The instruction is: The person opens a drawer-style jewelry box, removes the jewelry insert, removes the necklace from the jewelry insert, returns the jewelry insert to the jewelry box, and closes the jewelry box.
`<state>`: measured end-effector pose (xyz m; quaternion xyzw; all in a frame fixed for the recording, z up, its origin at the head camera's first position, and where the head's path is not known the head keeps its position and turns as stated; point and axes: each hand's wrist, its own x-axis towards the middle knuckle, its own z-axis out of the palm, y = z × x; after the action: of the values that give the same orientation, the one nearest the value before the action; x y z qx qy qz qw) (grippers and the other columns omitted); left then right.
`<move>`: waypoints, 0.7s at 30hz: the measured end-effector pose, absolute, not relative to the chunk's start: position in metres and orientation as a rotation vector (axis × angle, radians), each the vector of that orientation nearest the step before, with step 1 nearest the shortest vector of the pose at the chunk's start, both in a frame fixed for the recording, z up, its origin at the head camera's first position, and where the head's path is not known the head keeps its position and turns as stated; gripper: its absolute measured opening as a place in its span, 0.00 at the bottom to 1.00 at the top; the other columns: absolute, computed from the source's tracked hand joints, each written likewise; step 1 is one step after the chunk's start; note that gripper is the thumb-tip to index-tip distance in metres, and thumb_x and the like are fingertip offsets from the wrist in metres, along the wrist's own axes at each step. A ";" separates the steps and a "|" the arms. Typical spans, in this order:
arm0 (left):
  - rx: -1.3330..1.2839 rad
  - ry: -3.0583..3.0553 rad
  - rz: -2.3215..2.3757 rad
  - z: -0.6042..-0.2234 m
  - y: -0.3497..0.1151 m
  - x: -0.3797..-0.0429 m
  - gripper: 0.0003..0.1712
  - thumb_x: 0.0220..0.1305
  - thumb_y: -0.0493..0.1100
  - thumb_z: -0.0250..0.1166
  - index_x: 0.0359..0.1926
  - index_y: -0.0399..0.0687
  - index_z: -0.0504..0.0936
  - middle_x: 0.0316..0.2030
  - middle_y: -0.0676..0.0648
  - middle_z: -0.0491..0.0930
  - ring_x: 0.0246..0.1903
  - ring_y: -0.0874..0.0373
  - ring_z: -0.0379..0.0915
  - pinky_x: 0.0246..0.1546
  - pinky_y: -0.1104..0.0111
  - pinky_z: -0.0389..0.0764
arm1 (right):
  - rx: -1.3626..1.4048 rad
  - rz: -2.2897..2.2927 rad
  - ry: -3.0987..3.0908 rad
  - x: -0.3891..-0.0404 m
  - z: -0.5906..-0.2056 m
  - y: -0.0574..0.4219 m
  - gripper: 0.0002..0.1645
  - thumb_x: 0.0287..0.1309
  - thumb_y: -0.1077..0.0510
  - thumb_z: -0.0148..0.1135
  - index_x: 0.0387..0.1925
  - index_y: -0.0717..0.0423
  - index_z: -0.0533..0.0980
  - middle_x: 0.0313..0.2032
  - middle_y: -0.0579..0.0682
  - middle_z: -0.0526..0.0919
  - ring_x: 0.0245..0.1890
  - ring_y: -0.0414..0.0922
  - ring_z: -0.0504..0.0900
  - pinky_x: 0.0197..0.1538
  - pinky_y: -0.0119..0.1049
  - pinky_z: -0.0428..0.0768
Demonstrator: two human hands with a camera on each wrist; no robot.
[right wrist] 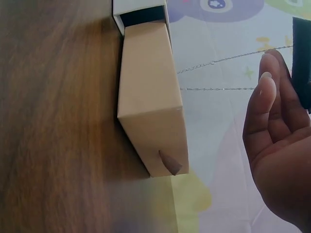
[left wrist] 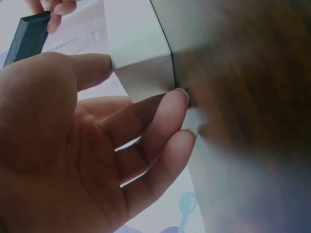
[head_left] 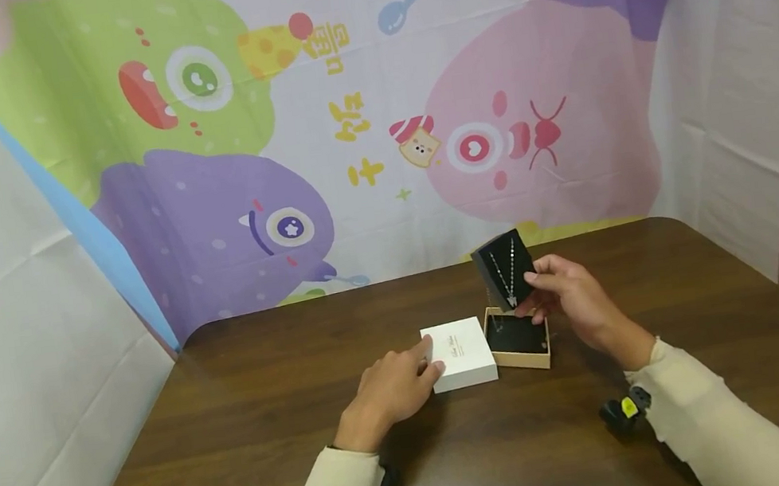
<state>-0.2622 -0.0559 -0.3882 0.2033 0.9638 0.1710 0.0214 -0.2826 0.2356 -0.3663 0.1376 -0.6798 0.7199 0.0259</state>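
Necklace (head_left: 511, 300) trails from black insert (head_left: 503, 252) toward tan box (head_left: 521, 360) beside white box (head_left: 461, 351).

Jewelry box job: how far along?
Done: white lid off, beside the tan box; left hand touches the lid. In hand: right hand holds the black insert and necklace above the box, chain trailing. Remaining, if packing: seat insert, tuck chain, refit lid; direction unclear.

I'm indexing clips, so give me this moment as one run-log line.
left hand: touching white box | right hand: holding black insert with necklace above tan box | boxes: adjacent on table
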 end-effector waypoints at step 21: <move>0.630 2.991 0.519 -0.387 -0.057 -0.260 0.33 0.73 0.57 0.57 0.73 0.52 0.68 0.46 0.45 0.83 0.28 0.54 0.71 0.33 0.58 0.70 | 0.442 2.212 -2.065 -0.278 -0.359 0.225 0.05 0.75 0.61 0.49 0.39 0.59 0.69 0.26 0.50 0.86 0.26 0.45 0.86 0.28 0.36 0.79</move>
<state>-0.2605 -0.0574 -0.3873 0.2032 0.9645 0.1672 0.0208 -0.2776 0.2254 -0.3585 0.1444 -0.6746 0.7227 0.0419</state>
